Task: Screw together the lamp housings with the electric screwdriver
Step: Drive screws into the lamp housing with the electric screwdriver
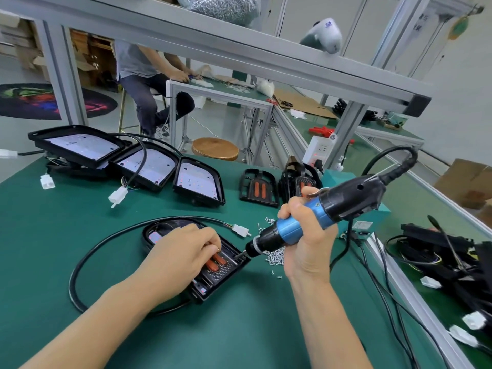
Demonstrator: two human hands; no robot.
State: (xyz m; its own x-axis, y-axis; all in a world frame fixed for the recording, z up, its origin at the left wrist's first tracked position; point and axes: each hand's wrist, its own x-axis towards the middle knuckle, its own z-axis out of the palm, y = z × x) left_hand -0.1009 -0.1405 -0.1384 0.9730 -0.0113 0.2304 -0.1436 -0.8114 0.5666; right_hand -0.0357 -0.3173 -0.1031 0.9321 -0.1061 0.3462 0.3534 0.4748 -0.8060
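A black lamp housing [223, 272] lies on the green mat [239, 328] at the centre, back side up, with two orange strips showing. My left hand [181, 254] presses down on it, fingertips by the orange strips. My right hand [306, 235] grips the blue and black electric screwdriver [314, 214]. The tool is tilted, and its bit touches the housing's right edge. A pile of small silver screws [275, 257] lies just right of the housing. The housing's black cable [80, 265] loops to the left and ends in a white plug [241, 230].
Three lamp housings [198, 182] with white LED boards lie at the back left. Black back covers [259, 188] stand behind the screws. A tangle of cables and parts [447, 259] fills the right. The screwdriver's cord [346, 249] hangs down. A person [149, 75] sits at another table beyond.
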